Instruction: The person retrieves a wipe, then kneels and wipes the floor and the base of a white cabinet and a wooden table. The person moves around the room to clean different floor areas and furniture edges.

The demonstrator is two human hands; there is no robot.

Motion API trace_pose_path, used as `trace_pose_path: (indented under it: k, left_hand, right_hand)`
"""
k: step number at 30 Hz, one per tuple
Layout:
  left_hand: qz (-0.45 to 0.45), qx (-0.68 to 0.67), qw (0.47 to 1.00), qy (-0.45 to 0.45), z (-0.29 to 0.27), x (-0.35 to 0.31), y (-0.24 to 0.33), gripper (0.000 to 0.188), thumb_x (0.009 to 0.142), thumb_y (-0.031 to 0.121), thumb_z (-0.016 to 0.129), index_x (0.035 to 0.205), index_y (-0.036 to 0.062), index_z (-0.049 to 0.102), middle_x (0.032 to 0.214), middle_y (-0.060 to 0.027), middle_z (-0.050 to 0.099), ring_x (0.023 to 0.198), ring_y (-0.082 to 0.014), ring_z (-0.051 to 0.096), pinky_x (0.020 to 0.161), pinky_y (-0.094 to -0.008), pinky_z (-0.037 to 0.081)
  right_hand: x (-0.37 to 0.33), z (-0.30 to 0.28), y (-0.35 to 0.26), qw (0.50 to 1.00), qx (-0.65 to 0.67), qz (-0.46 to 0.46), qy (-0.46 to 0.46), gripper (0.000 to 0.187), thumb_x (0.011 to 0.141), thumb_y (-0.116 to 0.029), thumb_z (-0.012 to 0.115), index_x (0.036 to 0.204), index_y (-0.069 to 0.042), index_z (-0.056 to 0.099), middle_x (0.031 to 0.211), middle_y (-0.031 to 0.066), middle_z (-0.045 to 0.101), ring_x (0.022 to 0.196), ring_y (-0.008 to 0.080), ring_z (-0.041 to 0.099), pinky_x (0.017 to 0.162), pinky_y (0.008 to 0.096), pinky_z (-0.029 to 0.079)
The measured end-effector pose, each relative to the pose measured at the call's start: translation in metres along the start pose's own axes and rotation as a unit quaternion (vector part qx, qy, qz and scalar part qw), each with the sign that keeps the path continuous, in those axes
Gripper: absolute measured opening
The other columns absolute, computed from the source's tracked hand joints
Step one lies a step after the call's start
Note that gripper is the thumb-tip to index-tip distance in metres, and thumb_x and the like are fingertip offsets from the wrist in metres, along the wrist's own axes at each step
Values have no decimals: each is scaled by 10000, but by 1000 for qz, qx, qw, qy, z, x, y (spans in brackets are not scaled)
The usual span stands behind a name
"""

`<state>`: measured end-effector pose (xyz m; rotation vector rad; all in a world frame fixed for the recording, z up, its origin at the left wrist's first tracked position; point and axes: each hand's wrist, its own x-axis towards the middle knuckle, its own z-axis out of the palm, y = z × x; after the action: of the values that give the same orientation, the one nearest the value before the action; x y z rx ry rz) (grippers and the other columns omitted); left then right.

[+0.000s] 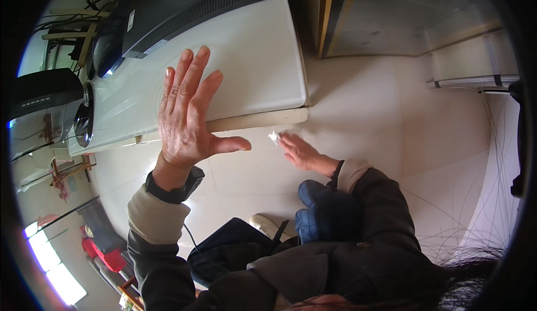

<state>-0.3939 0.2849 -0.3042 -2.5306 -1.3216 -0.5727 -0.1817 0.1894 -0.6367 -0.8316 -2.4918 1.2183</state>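
Observation:
My left hand (185,112) is raised over the white tabletop (260,73), its fingers stretched out and the thumb spread to the right. It holds nothing, and a black band with a small dark device (193,185) circles its wrist. My right hand (302,153) is lower, off the table's front edge. Its fingers close on a small white crumpled tissue (274,137), which pokes out at the fingertips. Part of the tissue is hidden by those fingers.
A long black device with a vent grille (196,14) occupies the back of the table. Another black device (47,91) stands at the left. A glass-fronted, wood-framed panel (386,14) is at the far right. Pale floor tiles (358,104) lie below, with a dark bag (229,249) by my legs.

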Motion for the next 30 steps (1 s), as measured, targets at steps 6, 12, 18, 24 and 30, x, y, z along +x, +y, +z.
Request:
trace_pose_path:
  k: [6,12,18,24,30]
  left_hand:
    - [2,-15,1000,8,1,1,0,1005,623,816,512,1327,105,419,1392,-195,401,1324,-371,330,1055,-534,262]
    - [1,-25,1000,5,0,1,1,1004,624,819,505,1312,92,434,1371,-205,424,1310,-380,353,1050,-538,264]
    - [13,-36,999,10,1,3,0,1031,609,844,482,1293,73,451,1336,-234,453,1295,-386,374,1060,-528,242]
    - [5,-44,999,11,0,3,-1,1031,592,843,493,1283,78,467,1331,-234,458,1298,-377,374,1073,-514,227]
    - [-1,-17,1000,4,-2,2,1,994,607,819,514,1277,86,474,1347,-196,456,1298,-351,382,1075,-487,251]
  right_hand:
    - [25,-12,-2,984,-141,63,88,656,847,-294,580,1295,117,334,1364,264,319,1272,399,312,1081,461,239]
    - [77,10,9,970,-188,150,42,655,867,-454,497,1277,53,437,1355,194,400,1248,345,356,1080,457,226]
    - [107,-1,16,973,-183,137,12,659,871,-456,488,1298,41,420,1375,179,384,1268,331,340,1089,446,216]
    - [129,-17,4,973,-188,86,-101,663,876,-458,479,1319,29,402,1395,165,369,1289,316,324,1097,435,206]
    - [116,13,-16,935,-166,-34,-311,668,880,-459,471,1341,17,384,1415,150,353,1309,302,308,1105,425,195]
